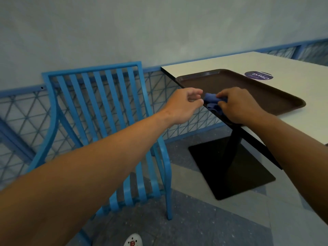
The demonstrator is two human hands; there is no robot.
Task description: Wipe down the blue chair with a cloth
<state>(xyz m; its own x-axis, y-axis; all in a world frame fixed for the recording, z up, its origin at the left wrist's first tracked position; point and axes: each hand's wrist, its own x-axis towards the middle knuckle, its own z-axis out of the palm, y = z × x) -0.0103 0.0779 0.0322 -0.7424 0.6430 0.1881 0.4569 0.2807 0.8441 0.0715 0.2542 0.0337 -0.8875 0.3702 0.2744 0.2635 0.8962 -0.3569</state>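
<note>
A: Which step is this?

B: The pick-up, I'd say. The cloth (212, 102), a small bunched blue one, sits at the near-left edge of the brown tray (248, 89) on the white worktop (204, 63). No wiping has begun.

A: Who has the cloth?

B: The right hand (238, 105). Its fingers (222, 94) curl over the cloth and pinch it from the right side. The left hand (184, 104) is just beside it, fingers loosely curled, tips at or almost at the cloth's left end. I cannot tell whether they actually grip the fabric.

A: And the chair?

B: The blue chair (99, 107), slatted metal, stands left of the worktop with its back against the mesh railing (19, 110) by the wall. The left forearm crosses above its seat, hiding much of it. The cloth is well apart from any slat.

A: What does the next move call for?

B: Probably lifting the cloth clear of the tray's rim, maybe opening it out between both hands, then carrying it left and down to the chair. The top rail of the backrest looks like the nearest place to start.

A: Anything awkward?

B: The narrow gaps between slats; a bunched cloth may skip the edges.
</note>
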